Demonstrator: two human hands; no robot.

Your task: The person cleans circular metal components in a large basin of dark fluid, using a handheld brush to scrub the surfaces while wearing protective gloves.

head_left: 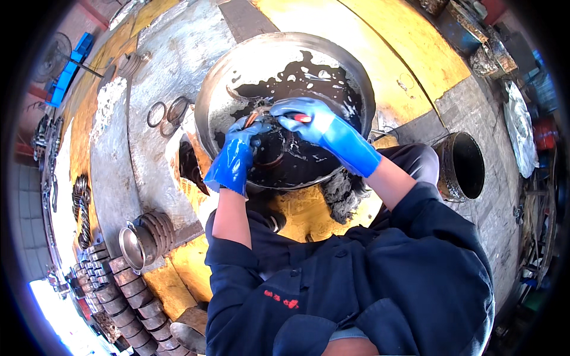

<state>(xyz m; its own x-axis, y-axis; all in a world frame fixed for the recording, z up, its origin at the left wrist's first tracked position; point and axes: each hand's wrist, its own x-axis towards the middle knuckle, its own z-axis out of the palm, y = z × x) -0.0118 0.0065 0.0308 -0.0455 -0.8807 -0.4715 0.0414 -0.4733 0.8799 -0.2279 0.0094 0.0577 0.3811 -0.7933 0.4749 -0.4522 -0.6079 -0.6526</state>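
Both my hands wear long blue rubber gloves and meet over a wide round metal basin (207, 80) holding dark, oily-looking liquid. My left hand (236, 153) is closed around a thin metal ring (272, 164), whose lower curve shows dark below the fingers. A coppery edge shows by its fingertips. Opposite it, my right hand (317, 121) is closed on a tool with a red end (302, 117); its working end is hidden beneath the glove. The two hands almost touch, near the basin's middle.
Several thin rings (157, 114) lie left of the basin. A dark open drum (467, 165) stands at right, a black fibrous clump (344, 199) below the basin. Stacked metal cylinders (132, 292) and wide metal rings (138, 246) sit at lower left.
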